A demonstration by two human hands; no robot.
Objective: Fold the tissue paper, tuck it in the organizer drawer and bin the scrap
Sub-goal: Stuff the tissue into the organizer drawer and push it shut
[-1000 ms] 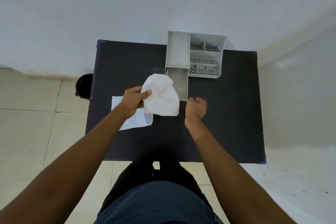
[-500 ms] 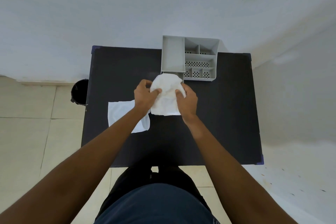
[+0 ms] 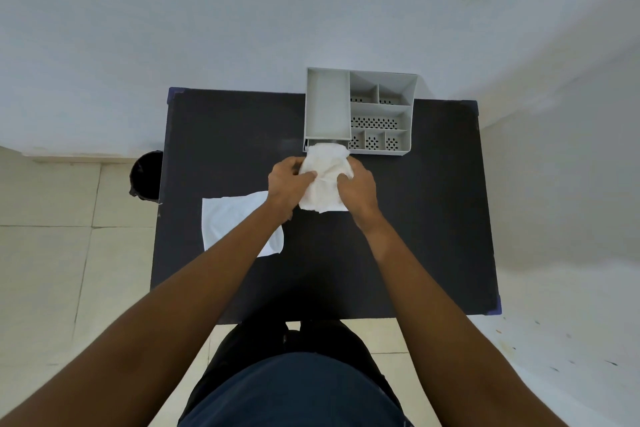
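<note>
Both hands (image 3: 289, 180) clasp tissue paper (image 3: 325, 180); any writing unreadable.

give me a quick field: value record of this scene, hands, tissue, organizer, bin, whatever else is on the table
left hand: gripping the tissue's left edge
right hand: gripping its right edge
tissue paper: bunched, held over the pulled-out drawer
drawer: mostly hidden by the tissue
organizer: grey, far table edge, compartments look empty
second white sheet: flat, partly under left forearm
bin: black, on floor left of table
table: black

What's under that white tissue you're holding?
The tissue covers the pulled-out drawer of the organizer; only a grey edge shows. Whether anything lies inside the drawer is hidden.
</note>
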